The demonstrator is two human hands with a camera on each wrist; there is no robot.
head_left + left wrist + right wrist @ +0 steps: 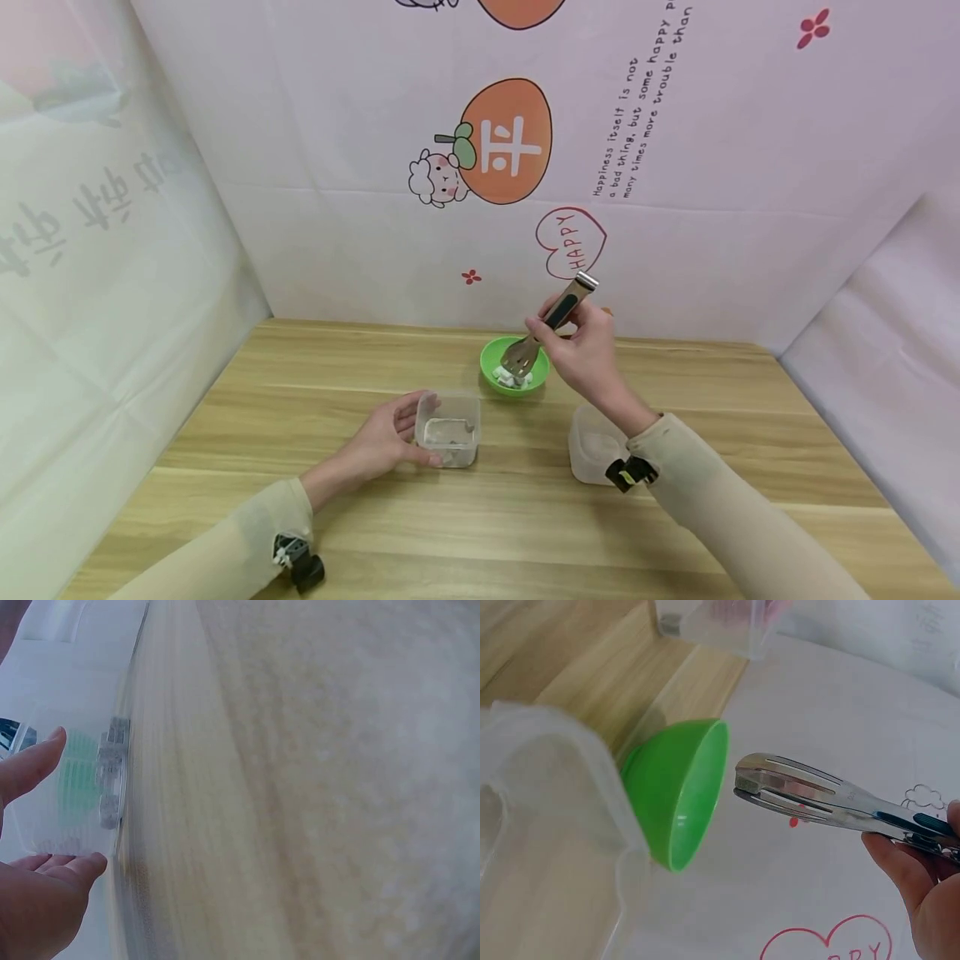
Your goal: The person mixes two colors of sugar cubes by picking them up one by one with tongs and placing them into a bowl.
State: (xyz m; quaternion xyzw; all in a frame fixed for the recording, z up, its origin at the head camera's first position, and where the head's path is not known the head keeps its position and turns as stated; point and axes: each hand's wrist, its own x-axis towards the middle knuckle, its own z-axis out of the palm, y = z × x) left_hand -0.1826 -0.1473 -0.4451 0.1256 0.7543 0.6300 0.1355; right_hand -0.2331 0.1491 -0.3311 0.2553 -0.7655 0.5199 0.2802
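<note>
My right hand (585, 348) grips a pair of metal tongs (564, 307) with dark handle inserts, its slotted heads pointing down over a green bowl (489, 353). Several small white pieces (513, 381) lie in the bowl. In the right wrist view the tong heads pinch a small greyish cube (748, 781) beside the bowl's opening. My left hand (381, 438) holds a clear plastic container (476, 417) from its left side, thumb at the front and fingers behind. Several small grey cubes (109, 772) show at the container's bottom through its wall.
A second translucent container (587, 454) stands on the wooden table (510, 533) under my right forearm, which partly covers it. Behind the table's far edge hangs a printed white cloth (360, 250), close beyond the bowl. More white cloth (885, 333) hangs at both sides.
</note>
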